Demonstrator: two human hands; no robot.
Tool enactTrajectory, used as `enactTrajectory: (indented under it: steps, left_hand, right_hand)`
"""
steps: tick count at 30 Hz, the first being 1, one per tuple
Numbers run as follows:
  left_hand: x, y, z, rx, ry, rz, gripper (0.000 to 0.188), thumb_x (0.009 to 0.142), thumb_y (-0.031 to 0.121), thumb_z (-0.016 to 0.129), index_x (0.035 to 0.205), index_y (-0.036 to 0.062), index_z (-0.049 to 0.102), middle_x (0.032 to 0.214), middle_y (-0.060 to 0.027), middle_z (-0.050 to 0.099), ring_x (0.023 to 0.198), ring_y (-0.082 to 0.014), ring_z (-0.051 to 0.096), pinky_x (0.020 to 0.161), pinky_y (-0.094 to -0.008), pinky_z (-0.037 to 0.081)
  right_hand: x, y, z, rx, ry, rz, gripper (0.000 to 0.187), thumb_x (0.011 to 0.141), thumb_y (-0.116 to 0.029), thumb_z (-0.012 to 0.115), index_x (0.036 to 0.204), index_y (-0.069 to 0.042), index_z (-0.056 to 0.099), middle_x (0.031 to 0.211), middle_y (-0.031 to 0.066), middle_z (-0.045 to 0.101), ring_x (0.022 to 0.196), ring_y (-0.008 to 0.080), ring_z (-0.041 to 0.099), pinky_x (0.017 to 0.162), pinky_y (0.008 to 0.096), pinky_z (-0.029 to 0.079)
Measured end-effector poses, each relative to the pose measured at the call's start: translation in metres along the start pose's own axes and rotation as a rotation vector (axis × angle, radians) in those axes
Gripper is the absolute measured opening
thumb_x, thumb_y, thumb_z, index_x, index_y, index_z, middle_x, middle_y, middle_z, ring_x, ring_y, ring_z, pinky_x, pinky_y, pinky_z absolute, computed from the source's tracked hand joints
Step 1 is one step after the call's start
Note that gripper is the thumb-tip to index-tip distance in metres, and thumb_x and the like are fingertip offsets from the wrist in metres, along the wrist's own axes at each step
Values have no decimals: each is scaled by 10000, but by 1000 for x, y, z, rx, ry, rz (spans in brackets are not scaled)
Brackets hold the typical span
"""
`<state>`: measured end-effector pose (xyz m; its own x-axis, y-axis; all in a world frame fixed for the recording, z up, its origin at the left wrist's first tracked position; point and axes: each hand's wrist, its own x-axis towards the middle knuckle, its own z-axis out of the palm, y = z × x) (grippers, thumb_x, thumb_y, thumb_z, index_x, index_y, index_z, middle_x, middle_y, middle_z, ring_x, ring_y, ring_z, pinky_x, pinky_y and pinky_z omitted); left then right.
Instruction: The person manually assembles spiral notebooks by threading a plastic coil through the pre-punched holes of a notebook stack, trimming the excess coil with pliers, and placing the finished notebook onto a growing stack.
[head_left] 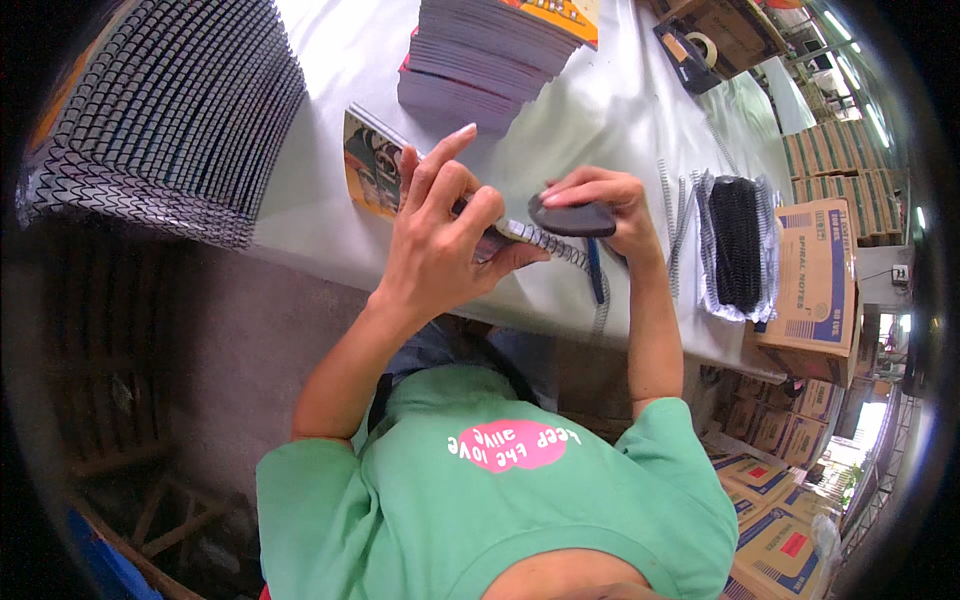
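Note:
My left hand (435, 225) grips a notebook (372, 165) near its edge, tilted up off the white-covered table, with one finger raised. Part of the cover, yellow and dark, shows beyond my fingers. A wire spiral coil (560, 247) trails from the notebook's near right end toward my right hand (612, 200). Closed in that right hand is a dark rounded object (575, 218), flat underneath; its kind I cannot make out. A blue pen-like stick (596, 272) shows just below it, partly hidden. The notebook's edge under my left fingers is hidden.
A tall stack of spiral-bound notebooks (180, 120) stands at the left, a stack of books (490, 60) at the far middle. To the right lie loose coils (678, 225), a plastic-wrapped bundle of black coils (738, 245), a tape dispenser (690, 58) and a cardboard box (815, 265).

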<state>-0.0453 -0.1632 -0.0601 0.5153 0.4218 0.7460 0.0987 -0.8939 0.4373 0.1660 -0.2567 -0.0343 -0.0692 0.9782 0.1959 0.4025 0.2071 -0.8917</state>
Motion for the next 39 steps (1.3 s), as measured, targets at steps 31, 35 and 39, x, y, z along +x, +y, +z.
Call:
enactTrajectory:
  steps: [31,35,39]
  left_hand:
    - [9,-40,-32,120,38,-150,611,367,557,817,653,80,563,1001,-74,396,1055,-280,391,867,-431,348]
    - [5,-52,-33,15,187,-147,641,361,522,845,691,55,555,1038,-101,370,981,-269,397,802,-396,398]
    - [7,-55,-36,-27,184,-177,668,361,476,873,743,46,531,1035,-111,357,958,-250,397,773,-358,422]
  right_hand:
    - [68,-15,27,107,-89,-359,200,777,-69,550,889,19,690,896,190,663,825,255,642,748,316,509]
    - [78,-5,35,452,-10,-473,214,783,-107,561,882,36,686,897,208,661,831,262,643,767,334,510]
    - [84,3,35,107,68,-288,178,705,12,640,875,6,694,901,198,665,840,271,644,762,357,522]
